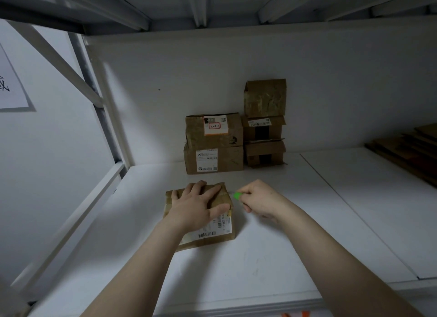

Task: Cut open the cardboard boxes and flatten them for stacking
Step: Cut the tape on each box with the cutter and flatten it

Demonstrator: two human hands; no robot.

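1. The working box (pixel 220 229) is lying flat on the white shelf (pixel 272 257), near the front and left of centre, with its printed label facing up.
2. The left hand (pixel 197 206) is pressing down on the top of the working box. The fingers are straight and spread, and the thumb is lying toward the right-hand edge of the top.
3. The right hand (pixel 259 202) is sitting just beside the far right corner of the working box, with its fingers curled round a green cutter (pixel 237 195) (only the green end is showing; no blade can be made out).
4. The green end is pointing toward that corner. Whether it is touching the cardboard cannot be told.
5. More cardboard boxes are standing against the back wall (pixel 331 92), behind the working box and apart from it. The left stack (pixel 214 146) is holding two boxes and the right stack (pixel 264 125) three, and the stacks are standing just beside each other.
6. A pile of flattened cardboard (pixel 411 151) is lying at the far right of the shelf, partly cut off by the frame edge.
7. A paper sign (pixel 9 80) is hanging at the far left.
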